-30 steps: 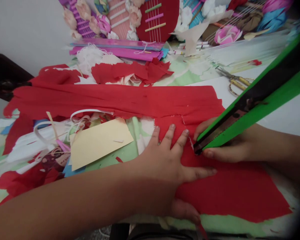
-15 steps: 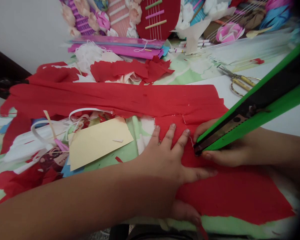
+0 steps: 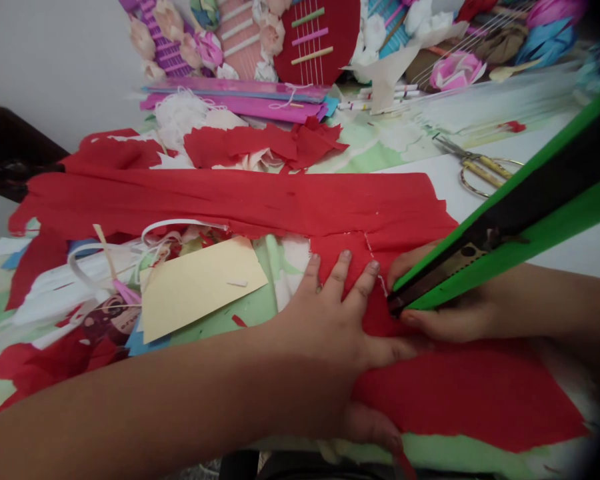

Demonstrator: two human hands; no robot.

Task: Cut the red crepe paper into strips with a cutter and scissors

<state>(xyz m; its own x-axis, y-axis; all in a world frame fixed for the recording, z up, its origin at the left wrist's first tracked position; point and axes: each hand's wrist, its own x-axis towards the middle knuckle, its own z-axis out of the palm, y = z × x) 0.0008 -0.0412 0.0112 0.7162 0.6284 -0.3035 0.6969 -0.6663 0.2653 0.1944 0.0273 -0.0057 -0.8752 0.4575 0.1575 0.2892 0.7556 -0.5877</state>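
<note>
The left hand (image 3: pixel 325 333) lies palm down with fingers spread wide, pressing on the red sheet (image 3: pixel 470 393); it grips nothing. The right hand (image 3: pixel 460 323) is closed around the lower end of a green-and-black tool (image 3: pixel 485 243), fingers on one side and thumb on the other. The tool stands tilted, its tip at the sheet, just beside a broken white line (image 3: pixel 371 250). The red sheet lies on the bench (image 3: pixel 370 159), under both hands. A long red band (image 3: pixel 220 200) lies along its far side; whether the two are one piece cannot be told. A cream card (image 3: pixel 200 287) lies near the left forearm. Scissors (image 3: pixel 480 170) rest beyond the tool.
</note>
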